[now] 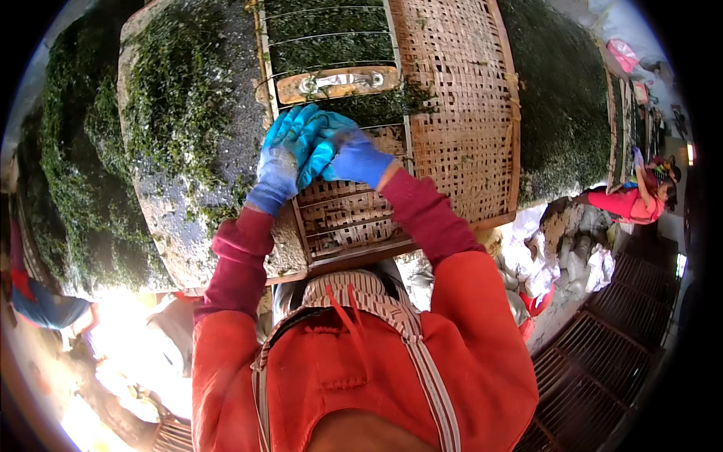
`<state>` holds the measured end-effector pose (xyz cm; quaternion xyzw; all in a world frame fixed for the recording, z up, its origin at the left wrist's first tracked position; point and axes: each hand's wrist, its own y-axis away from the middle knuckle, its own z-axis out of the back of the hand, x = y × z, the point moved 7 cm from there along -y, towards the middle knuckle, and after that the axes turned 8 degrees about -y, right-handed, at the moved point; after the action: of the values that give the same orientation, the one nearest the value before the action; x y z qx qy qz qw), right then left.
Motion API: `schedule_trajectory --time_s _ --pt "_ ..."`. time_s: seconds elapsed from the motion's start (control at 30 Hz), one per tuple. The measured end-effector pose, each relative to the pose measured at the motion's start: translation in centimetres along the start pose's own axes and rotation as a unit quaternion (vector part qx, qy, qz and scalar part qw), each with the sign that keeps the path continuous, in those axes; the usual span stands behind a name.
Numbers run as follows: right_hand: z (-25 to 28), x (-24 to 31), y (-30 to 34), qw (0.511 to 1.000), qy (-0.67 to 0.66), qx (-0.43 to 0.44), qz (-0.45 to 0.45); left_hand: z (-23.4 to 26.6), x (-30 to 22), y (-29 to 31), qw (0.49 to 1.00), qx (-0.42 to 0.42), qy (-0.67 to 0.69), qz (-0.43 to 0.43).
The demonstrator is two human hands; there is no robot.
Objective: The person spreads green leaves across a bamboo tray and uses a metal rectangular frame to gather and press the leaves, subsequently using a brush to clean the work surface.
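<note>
My left hand (283,154) and right hand (352,154), both in blue gloves, meet over a narrow wooden frame (266,75) strung with thin cross wires. Their fingers are closed and pressed together; whatever lies between them is hidden. Just beyond my hands rests a wooden block with a metal handle (339,83), apart from them. Chopped dark green leafy matter (331,49) fills the far sections of the frame. In its near sections the woven slats (343,226) show through.
A woven bamboo mat (459,98) lies to the right, with a green-covered surface (553,98) past it. On the left, a grey board (245,83) carries heaped green matter (177,113). White sacks (527,248) stand at lower right. Other people (640,197) are at both sides.
</note>
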<state>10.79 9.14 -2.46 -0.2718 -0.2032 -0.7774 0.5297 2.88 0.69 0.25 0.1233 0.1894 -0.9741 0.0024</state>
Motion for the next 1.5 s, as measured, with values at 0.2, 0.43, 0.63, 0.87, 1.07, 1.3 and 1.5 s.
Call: schedule_trajectory --time_s 0.2,0.43,0.63,0.87,1.07,1.3,1.5 --pt "5.8 -6.4 7.5 0.947 0.293 -0.125 0.041 0.7 -1.2 -1.2 0.999 -0.041 0.014 0.015" --pt "5.5 -5.1 8.4 0.917 0.38 -0.112 0.045 -3.4 -5.4 -4.3 0.996 0.078 -0.015 -0.034" --pt "2.1 -5.6 6.5 0.927 0.341 0.045 -0.152 -5.3 -6.3 -5.3 0.995 0.064 -0.025 -0.071" --pt "1.9 -8.0 7.7 0.948 0.291 0.071 -0.106 -5.0 -7.0 -6.3 0.996 0.036 0.007 -0.077" --pt "11.4 -11.4 10.6 0.974 -0.005 -0.228 -0.009 -6.3 -8.4 -6.9 0.984 0.151 -0.057 -0.074" --pt "10.6 -9.6 2.8 0.989 0.124 -0.017 -0.083 -9.8 -9.0 -9.1 0.961 0.261 -0.084 -0.029" --pt "16.8 -3.8 5.1 0.986 -0.055 -0.156 -0.013 -7.6 -6.4 -6.0 0.988 0.15 0.044 0.007"
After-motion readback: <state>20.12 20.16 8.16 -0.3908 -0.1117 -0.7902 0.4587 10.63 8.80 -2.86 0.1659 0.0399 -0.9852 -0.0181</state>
